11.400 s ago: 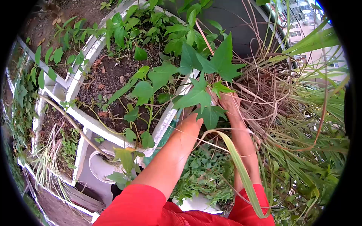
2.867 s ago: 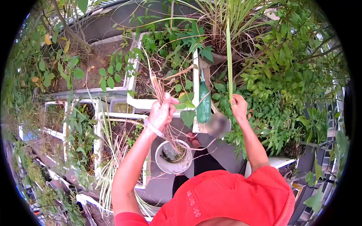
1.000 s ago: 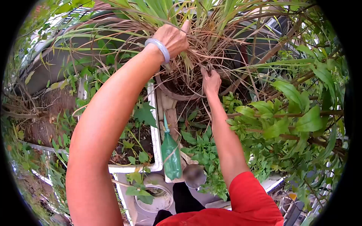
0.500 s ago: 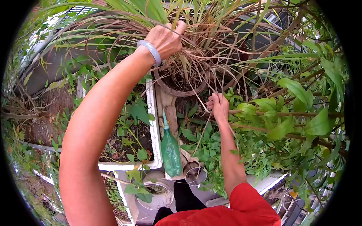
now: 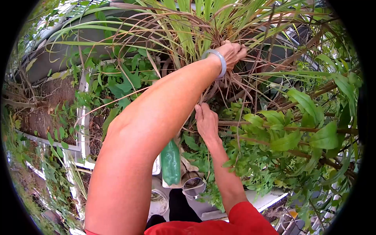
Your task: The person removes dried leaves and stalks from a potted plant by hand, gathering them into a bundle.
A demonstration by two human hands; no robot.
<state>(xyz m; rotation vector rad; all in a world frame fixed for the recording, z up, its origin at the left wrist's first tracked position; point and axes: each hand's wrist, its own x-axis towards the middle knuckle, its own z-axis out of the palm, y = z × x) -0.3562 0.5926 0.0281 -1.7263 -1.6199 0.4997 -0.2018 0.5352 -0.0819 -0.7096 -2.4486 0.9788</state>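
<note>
My left hand [image 5: 232,55], with a pale bangle [image 5: 220,62] at the wrist, is closed around dry brown leaves at the base of a tall grass clump [image 5: 196,29]. Below it, my right hand [image 5: 206,119] is closed in a pinch on thin dry strands. My left forearm crosses in front of the clump's pot and hides most of it. Under that forearm, a green bottle [image 5: 170,164] lies partly covered.
A metal cup [image 5: 194,187] and a white bucket [image 5: 157,203] are near my legs. Leafy branches [image 5: 301,129] reach in from the right. White-edged planters [image 5: 83,117] with soil and vines stand at the left.
My left hand has moved right across the grass clump and now grips its dry leaves. My right hand has shifted left, below my left hand. The forearm now covers the bottle's top.
</note>
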